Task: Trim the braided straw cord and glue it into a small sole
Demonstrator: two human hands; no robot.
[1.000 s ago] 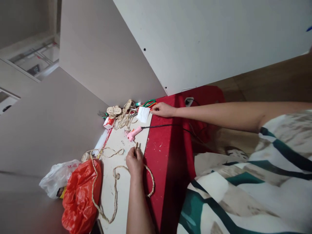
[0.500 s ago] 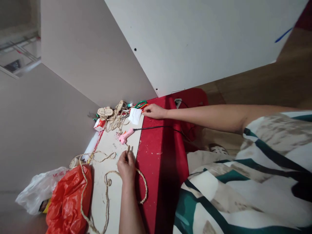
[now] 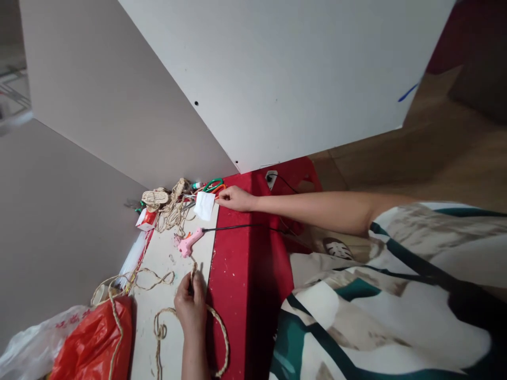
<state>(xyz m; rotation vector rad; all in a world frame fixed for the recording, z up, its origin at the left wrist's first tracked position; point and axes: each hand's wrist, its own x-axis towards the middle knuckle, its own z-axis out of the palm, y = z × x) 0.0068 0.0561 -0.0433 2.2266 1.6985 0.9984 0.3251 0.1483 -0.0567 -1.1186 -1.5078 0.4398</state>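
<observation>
A braided straw rope (image 3: 224, 338) is pinched in my left hand (image 3: 190, 303), with a short end standing up past the fingertips. Its length loops behind the wrist and over the table edge. A pink glue gun (image 3: 190, 243) lies just beyond that end, its black cord running toward me. My right hand (image 3: 240, 198) is closed at the edge of a white piece of paper (image 3: 205, 206). Close by are orange-handled scissors (image 3: 218, 188) and green-handled scissors (image 3: 214, 183). What the right fingertips hold is too small to tell.
Bundles of straw cord (image 3: 155, 198) and a red-and-white box (image 3: 146, 219) lie at the far corner of the white board (image 3: 152, 264). A red plastic bag (image 3: 95, 338) stands to the left. Grey panels (image 3: 87, 105) wall in the table, covered with red cloth (image 3: 232, 253).
The whole view has shifted, so everything sits lower and further left. My left hand keeps its pinch on the rope, near the glue gun. My right hand stays by the paper.
</observation>
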